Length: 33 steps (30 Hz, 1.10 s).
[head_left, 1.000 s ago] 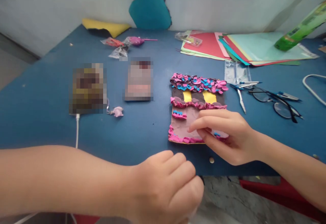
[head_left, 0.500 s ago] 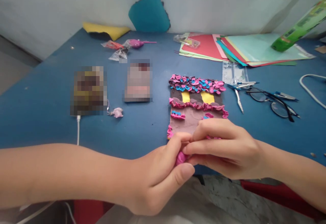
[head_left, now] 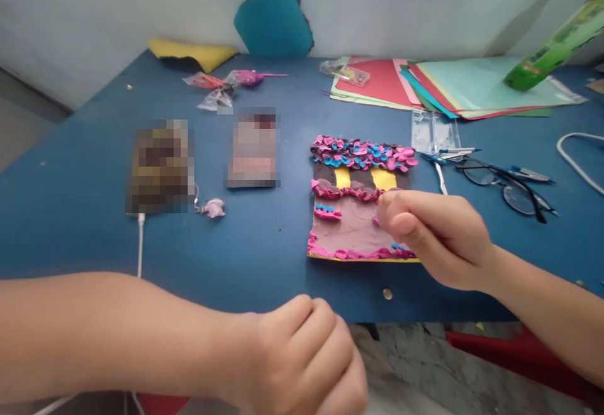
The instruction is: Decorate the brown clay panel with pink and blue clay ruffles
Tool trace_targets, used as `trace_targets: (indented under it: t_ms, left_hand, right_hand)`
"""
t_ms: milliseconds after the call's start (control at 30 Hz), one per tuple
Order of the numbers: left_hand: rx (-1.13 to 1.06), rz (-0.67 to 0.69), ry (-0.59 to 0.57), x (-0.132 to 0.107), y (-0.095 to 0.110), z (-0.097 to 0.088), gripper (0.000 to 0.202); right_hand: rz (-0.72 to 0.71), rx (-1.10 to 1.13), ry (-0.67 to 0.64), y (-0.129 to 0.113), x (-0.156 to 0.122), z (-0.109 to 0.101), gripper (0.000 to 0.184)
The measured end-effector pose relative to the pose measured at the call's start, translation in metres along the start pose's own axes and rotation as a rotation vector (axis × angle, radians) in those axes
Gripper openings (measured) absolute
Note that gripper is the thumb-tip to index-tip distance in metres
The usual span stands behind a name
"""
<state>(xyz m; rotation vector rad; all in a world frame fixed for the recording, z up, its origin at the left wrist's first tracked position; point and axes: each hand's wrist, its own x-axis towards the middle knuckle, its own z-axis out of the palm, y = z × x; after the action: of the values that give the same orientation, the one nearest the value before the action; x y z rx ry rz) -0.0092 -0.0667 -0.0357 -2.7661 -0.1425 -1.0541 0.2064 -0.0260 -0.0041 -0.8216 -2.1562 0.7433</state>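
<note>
Fingertips (head_left: 391, 204) of our right hand (head_left: 438, 236) pinch shut low over the pink-and-brown clay plaque (head_left: 352, 232), close enough for fine work; any bit between them is hidden. Our left hand (head_left: 306, 358) rests fisted, contents unseen, by the near edge of the blue table (head_left: 259, 258) where the plaque lies.

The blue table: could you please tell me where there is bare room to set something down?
Bare tabletop lies along the front edge, between the white charging cable and the pink-and-brown clay-covered board, and at the far left. The right is crowded: coloured paper sheets, black-rimmed glasses, the right hand over the board.
</note>
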Motion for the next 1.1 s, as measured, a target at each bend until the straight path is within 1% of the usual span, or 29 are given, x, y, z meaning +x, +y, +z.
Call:
trace_targets:
  t_ms: [33,67,100,133,200,267,433,533,633,833,1100]
  left_hand:
    - [0.106,-0.032,0.015,0.0,0.001,0.0,0.021]
    - [0.183,-0.062,-0.076,0.001,0.002,-0.001,0.019]
    - [0.256,-0.088,-0.077,0.001,0.002,-0.002,0.019]
    - [0.312,-0.121,-0.109,0.001,0.002,-0.002,0.017]
    - [0.371,-0.158,-0.141,0.001,0.002,-0.003,0.016]
    - [0.372,-0.161,-0.166,0.001,0.003,-0.004,0.017]
    - [0.321,-0.078,-0.202,-0.005,0.008,-0.003,0.021]
    - [0.324,-0.043,-0.163,-0.009,0.009,-0.001,0.027]
    - [0.336,-0.042,-0.132,-0.009,0.011,-0.001,0.031]
    - [0.327,-0.057,-0.213,-0.004,0.013,-0.01,0.033]
    - [0.309,-0.047,-0.225,-0.005,0.014,-0.01,0.036]
  right_hand:
    - [-0.002,-0.045,-0.01,0.001,0.001,0.001,0.03]
    - [-0.005,-0.085,-0.01,0.002,0.002,0.002,0.026]
    - [-0.009,-0.117,-0.007,0.003,0.003,0.003,0.02]
    - [-0.015,-0.142,0.001,0.003,0.003,0.004,0.014]
    - [-0.033,-0.169,0.015,0.004,0.004,0.006,0.011]
    - [-0.047,-0.177,0.008,0.005,0.004,0.007,0.015]
    - [-0.055,-0.19,-0.04,0.008,0.004,0.008,0.023]
    - [-0.058,-0.207,-0.06,0.007,0.004,0.009,0.026]
    - [-0.069,-0.219,-0.072,0.005,0.004,0.009,0.029]
    - [-0.055,-0.203,-0.095,0.004,0.004,0.009,0.034]
    - [-0.05,-0.187,-0.127,0.006,0.002,0.011,0.039]
